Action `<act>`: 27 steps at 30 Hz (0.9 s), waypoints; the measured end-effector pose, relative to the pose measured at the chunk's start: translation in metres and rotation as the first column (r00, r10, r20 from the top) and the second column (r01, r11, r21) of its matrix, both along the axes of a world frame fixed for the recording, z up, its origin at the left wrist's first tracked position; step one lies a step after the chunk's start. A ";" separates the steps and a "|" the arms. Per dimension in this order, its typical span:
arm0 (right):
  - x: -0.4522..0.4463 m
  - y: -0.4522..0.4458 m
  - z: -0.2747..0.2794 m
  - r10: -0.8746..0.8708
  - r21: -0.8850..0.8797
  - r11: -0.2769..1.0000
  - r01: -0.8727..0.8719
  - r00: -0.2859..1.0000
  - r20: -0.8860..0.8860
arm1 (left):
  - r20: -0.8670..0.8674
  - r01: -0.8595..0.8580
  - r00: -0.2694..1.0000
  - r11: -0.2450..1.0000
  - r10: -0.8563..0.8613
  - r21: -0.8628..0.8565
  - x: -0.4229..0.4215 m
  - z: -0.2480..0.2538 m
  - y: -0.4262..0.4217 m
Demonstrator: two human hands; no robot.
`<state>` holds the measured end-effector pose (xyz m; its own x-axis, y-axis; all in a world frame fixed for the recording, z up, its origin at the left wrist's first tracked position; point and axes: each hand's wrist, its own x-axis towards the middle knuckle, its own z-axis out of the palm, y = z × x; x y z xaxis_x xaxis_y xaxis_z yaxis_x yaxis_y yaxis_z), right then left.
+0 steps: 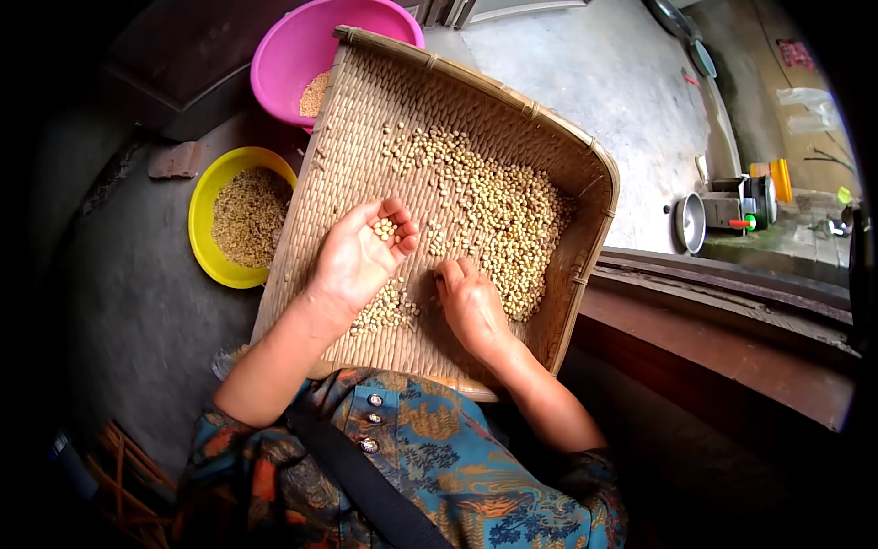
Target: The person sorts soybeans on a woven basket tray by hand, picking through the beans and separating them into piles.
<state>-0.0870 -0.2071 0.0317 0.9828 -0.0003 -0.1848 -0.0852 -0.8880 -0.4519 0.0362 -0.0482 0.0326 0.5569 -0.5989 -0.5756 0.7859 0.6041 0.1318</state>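
Note:
A woven bamboo winnowing tray [352, 119] lies in front of my body, with a pile of pale yellow beans [512, 220] along its right side. Palm up, my left hand [361, 252] is cupped over the tray's middle, with several beans [385, 229] resting by its curled fingers. A smaller heap of beans [389, 309] lies below that hand. My right hand [471, 302] is back up and low over the tray, left of the main pile. Its fingers are drawn together and point down; what they pinch, if anything, is hidden.
A pink basin [274, 69] with orange-tan grains stands behind the tray. To the left are a yellow bowl [203, 220] of brownish beans and a brick [175, 160]. A wooden sill [713, 320] runs along the right, with a metal basin [690, 223] beyond it.

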 end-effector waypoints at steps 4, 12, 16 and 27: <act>0.004 -0.014 0.003 0.016 0.180 0.983 -0.033 0.995 0.095 | -0.010 0.011 1.000 0.999 -0.011 0.039 -0.003 -0.016 0.004; 0.034 -0.040 0.013 -0.124 -0.019 0.992 0.127 0.988 0.092 | -0.011 0.036 0.999 0.997 -0.035 0.073 -0.007 -0.013 0.003; 0.034 -0.040 0.015 -0.090 0.097 0.992 0.084 0.994 0.064 | -0.007 0.035 0.999 0.998 -0.035 0.043 -0.009 -0.015 0.005; 0.038 -0.028 -0.001 -0.061 0.040 0.998 0.057 0.995 0.084 | -0.011 0.055 0.998 0.998 -0.055 0.003 -0.011 -0.010 0.004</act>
